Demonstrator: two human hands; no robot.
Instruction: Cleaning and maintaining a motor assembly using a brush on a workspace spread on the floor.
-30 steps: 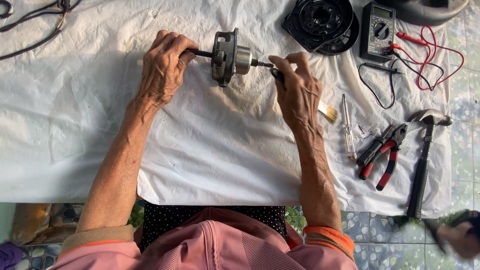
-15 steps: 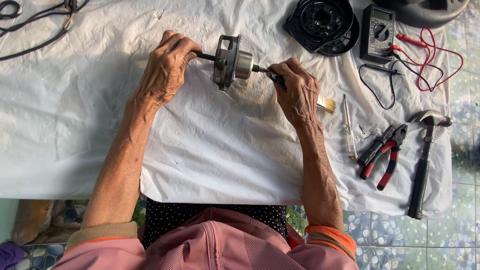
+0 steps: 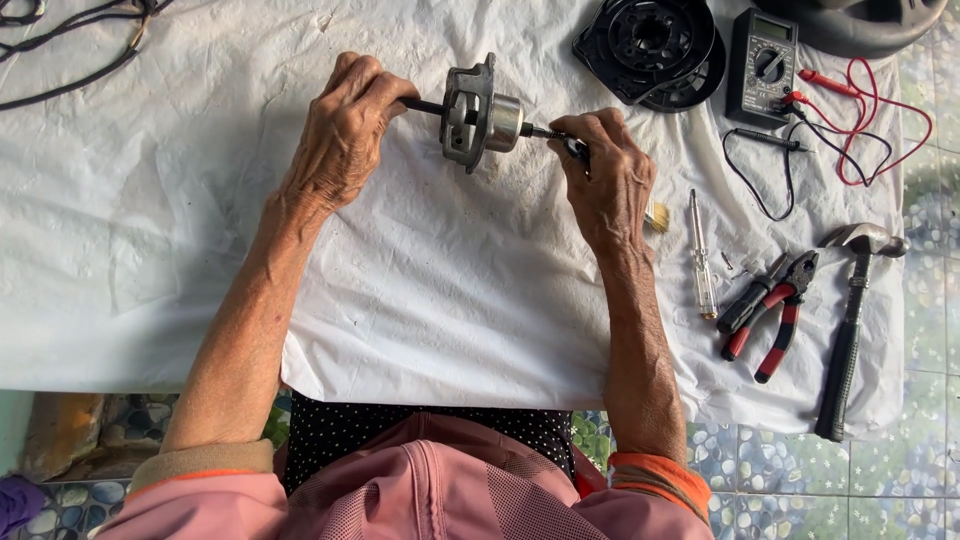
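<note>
Spread across the whole work surface, a crumpled white cloth [image 3: 180, 220]; tiled floor [image 3: 930, 300] showing past its right edge and below.

Upper right, partly cut by the frame, a dark rounded housing [image 3: 860, 22]; beside it a black round fan guard part [image 3: 650, 45] lying flat on the cloth; next along, a dark multimeter [image 3: 762, 65] with red and black test leads [image 3: 870, 110] looping off to the right.

Top left corner, black cables [image 3: 80, 30] trailing over the cloth.

Right side, a hammer [image 3: 848, 330] with a black handle, head towards the top; just left of it red-handled pliers [image 3: 775, 310]; further left a slim clear-handled tester screwdriver [image 3: 700, 255], well apart from the hands.

Centre top, held above the cloth between both hands, a small grey motor rotor assembly [image 3: 478, 115] on a dark shaft lying horizontal.

Left hand [image 3: 345, 130] curled shut around the left end of the shaft; right hand [image 3: 605, 175] with fingertips pinched closed on the right end of the shaft; behind the right hand, a small brush tip [image 3: 657, 215] peeking out.
</note>
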